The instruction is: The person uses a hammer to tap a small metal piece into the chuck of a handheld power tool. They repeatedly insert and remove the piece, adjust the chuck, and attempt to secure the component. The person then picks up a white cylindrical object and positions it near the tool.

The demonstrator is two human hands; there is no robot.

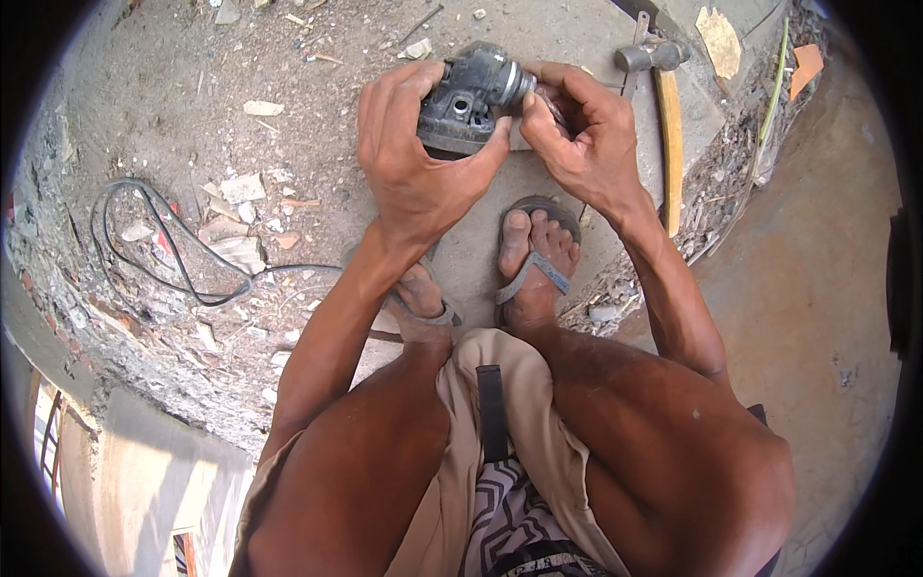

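Note:
A dusty black power tool, which looks like an angle grinder [460,113], is held up in front of me above the concrete. My left hand [409,144] wraps round its body, thumb along the near side and fingers over the far left. At its right end is a spindle with silver rings [519,82]. My right hand [577,120] pinches that end between thumb and fingers. Whether a small loose part sits inside the right fingers is hidden. No disc shows on the tool.
A hammer [663,135] with a yellow wooden handle lies right of my right hand. A black cord [197,300] loops over the rubble at left and runs behind my left forearm. Broken tile and stone chips [240,188] litter the ground. My sandalled feet [534,255] stand below the tool.

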